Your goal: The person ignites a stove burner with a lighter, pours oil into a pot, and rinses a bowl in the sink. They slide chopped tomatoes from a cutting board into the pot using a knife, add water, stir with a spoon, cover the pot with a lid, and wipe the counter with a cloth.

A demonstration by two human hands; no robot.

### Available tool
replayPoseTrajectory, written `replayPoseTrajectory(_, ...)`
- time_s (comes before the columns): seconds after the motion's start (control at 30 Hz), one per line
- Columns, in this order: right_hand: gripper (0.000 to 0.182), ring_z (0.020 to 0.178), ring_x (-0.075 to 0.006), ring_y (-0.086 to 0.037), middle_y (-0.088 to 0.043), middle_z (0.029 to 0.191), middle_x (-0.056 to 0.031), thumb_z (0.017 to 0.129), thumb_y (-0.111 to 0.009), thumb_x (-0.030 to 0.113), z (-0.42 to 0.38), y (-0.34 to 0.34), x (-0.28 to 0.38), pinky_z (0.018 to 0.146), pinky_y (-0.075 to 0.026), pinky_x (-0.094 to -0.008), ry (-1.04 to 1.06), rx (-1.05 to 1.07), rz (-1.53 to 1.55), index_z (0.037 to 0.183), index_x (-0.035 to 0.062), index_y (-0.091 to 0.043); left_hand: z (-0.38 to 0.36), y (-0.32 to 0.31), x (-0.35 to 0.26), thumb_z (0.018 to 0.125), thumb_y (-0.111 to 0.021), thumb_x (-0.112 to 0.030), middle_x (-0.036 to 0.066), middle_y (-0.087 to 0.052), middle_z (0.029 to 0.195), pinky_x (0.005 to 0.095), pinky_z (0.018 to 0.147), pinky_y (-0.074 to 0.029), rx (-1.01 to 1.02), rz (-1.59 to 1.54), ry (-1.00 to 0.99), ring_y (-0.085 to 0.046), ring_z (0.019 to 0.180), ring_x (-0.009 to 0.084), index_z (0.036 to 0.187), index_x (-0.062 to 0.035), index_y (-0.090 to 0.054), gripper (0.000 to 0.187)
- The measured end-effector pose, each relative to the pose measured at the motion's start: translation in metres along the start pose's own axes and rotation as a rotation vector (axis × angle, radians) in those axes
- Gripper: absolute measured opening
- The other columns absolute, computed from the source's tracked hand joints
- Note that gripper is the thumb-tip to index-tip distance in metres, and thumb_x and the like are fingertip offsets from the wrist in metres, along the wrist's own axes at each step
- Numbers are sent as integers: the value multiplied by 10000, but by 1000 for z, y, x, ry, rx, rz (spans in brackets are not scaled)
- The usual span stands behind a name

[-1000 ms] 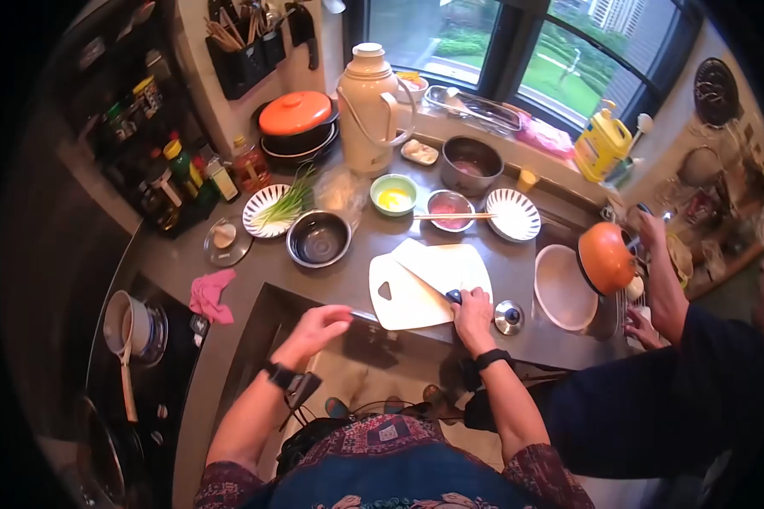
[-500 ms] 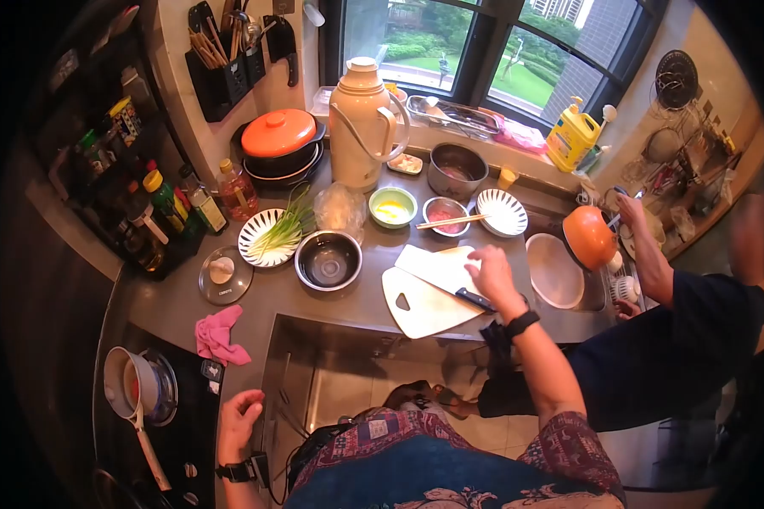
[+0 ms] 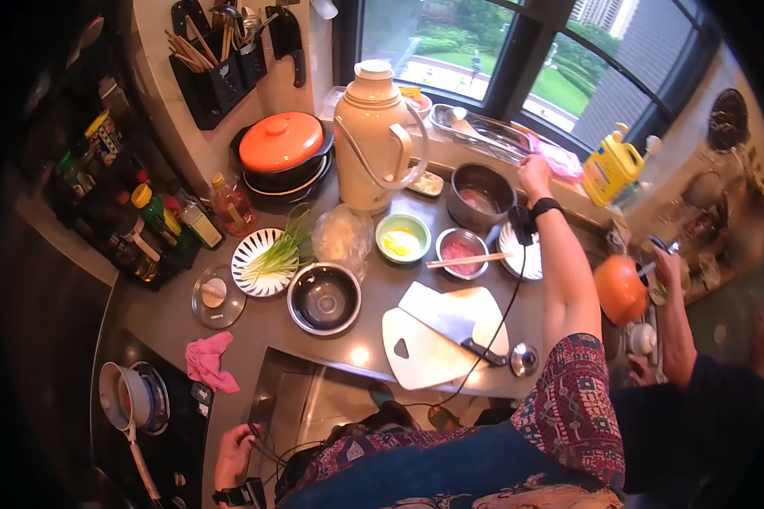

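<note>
My right hand (image 3: 534, 176) reaches to the window sill, at the right end of a clear tray of utensils (image 3: 475, 131) and beside a pink package (image 3: 560, 163). Its fingers are closed; what they hold, if anything, is hidden. Low at the left, my left hand (image 3: 236, 448) hangs by the counter edge near dark cables, fingers loosely bent and apart, with no clear hold. A cleaver (image 3: 440, 312) lies on a white cutting board (image 3: 416, 356). Chopsticks (image 3: 467, 260) rest across a bowl of pinkish meat (image 3: 462, 248). Behind it stands a dark pot (image 3: 481, 199).
A co-worker's hand (image 3: 666, 259) is near an orange pot (image 3: 620, 290) at the sink. A thermos (image 3: 373, 140), green bowl (image 3: 402, 238), metal bowl (image 3: 323, 299) and plate of scallions (image 3: 263, 263) crowd the counter. A saucepan (image 3: 127, 394) sits on the stove.
My right hand has moved from above the cutting board up to the window sill, its fingers closing. My left hand has dropped slightly. The view has shifted, and a black cable now crosses the board.
</note>
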State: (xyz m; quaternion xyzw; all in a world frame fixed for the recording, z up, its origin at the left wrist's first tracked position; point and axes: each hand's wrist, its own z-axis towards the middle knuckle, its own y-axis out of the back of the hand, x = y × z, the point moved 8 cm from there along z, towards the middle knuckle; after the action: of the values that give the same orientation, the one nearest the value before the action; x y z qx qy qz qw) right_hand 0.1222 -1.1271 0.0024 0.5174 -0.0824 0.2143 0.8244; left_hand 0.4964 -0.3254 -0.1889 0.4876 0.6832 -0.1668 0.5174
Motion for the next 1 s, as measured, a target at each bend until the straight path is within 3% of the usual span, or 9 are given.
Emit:
replayPoseTrajectory(0.07,144,892,-404,-680,-697,883,-229,782,-586,60,30,-20,-6,807,-527,-471,92,-79,-101,811,24,-722,-7,7,1,870,-541,47,59,-680,980,274,877,-480,-96,10,32,-621,934,134,1110,36,-647,263)
replayPoseTrajectory(0.17,314,991,-433,-645,-677,1037,-251,920,-460,170,79,-67,-36,847,-509,-519,84,-44,-228,999,-6,-707,-17,3,-22,879,-540,41,60,-674,971,277,860,-490,-211,-6,101,-627,913,144,1116,33,-641,258)
replayPoseTrajectory(0.27,352,1118,-425,-556,-649,1132,-236,920,-406,205,96,-76,-39,907,-476,-518,27,0,-103,1040,55,-700,-24,-1,-20,889,-547,32,60,-676,974,277,843,-500,-279,-23,195,-631,916,142,1124,28,-640,252)
replayPoseTrajectory(0.43,260,934,-413,-646,-672,950,-264,835,-484,135,126,-104,-39,849,-501,-500,351,63,-339,922,5,-692,-29,-6,17,911,-572,9,68,-695,1019,285,837,-507,-302,-77,280,-635,956,140,1166,-5,-641,265)
replayPoseTrajectory(0.5,226,875,-448,-633,-653,909,-281,819,-528,156,161,-146,-73,780,-488,-512,467,137,-346,864,-16,-668,-23,-16,-22,922,-572,-17,58,-698,1032,297,847,-503,-272,149,183,-631,948,143,1177,-8,-638,264)
replayPoseTrajectory(0.57,134,785,-416,-611,-629,824,-245,823,-510,97,184,-172,-107,699,-478,-517,424,167,-150,829,20,-619,-15,-22,-30,945,-576,-93,66,-692,1049,313,865,-494,-228,142,123,-621,950,154,1181,0,-635,260)
replayPoseTrajectory(0.6,110,715,-362,-582,-611,804,-171,868,-486,84,196,-191,-124,652,-460,-488,674,10,-306,880,42,-587,-13,-24,-35,949,-578,-112,75,-690,1055,324,870,-494,-224,124,146,-621,958,159,1179,-2,-636,261)
replayPoseTrajectory(0.83,175,827,-321,-606,-622,946,-178,919,-495,122,163,-118,-102,725,-485,-429,344,-134,-123,985,-3,-598,-30,-18,-23,944,-597,-137,92,-703,1054,339,896,-499,-308,87,181,-641,994,180,1152,-23,-653,244)
replayPoseTrajectory(1.0,236,908,-292,-623,-630,1046,-182,955,-502,149,53,-7,-31,776,-503,-386,208,-374,327,1060,-35,-606,-47,1,2,946,-602,-162,77,-696,1072,335,918,-491,-337,128,261,-630,1029,180,1159,-31,-656,255)
